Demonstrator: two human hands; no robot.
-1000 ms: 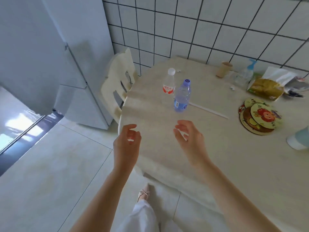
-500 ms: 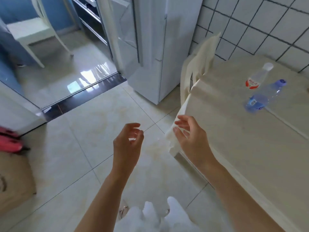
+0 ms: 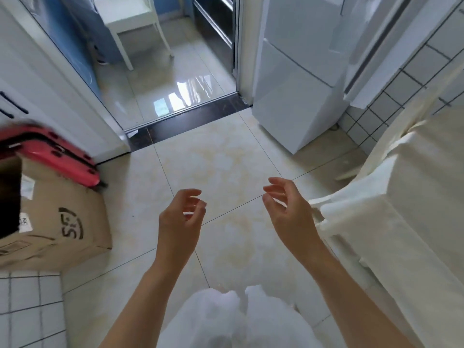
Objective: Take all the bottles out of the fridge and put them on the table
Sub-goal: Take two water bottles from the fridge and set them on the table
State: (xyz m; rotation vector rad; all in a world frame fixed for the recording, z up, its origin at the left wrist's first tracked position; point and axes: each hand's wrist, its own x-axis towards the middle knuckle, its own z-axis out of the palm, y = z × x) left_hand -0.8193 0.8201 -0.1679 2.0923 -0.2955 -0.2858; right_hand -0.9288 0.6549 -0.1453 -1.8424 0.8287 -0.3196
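**Empty hands faced toward the fridge**

Both hands are held out over the floor (image 3: 226, 159) with nothing carried. The left hand (image 3: 179, 222) is seen with fingers loosely curled and nothing between them; the right hand (image 3: 288, 212) is likewise relaxed and released, fingers slightly spread. No bottle is visible anywhere in this view, so the task's things cannot be located directly; any that remain are judged to be shut inside the fridge (image 3: 296, 84).

The fridge is placed ahead and to the right of both hands, well apart from them, standing upright against the tiled wall (image 3: 391, 79). Its long axis runs vertically, and a seam between an upper and a lower door is seen across its front. Its doors appear closed. The right hand is the nearer of the two, so the door is likely best reached by that hand, with the left kept free for a bottle.

The bench (image 3: 414, 197), draped in a pale cloth, lies at the right edge, just beside the right forearm; only its near corner is shown. A cardboard box (image 3: 62, 217) and a red case (image 3: 50, 151) are set on the floor at the left, clear of the path to the fridge.
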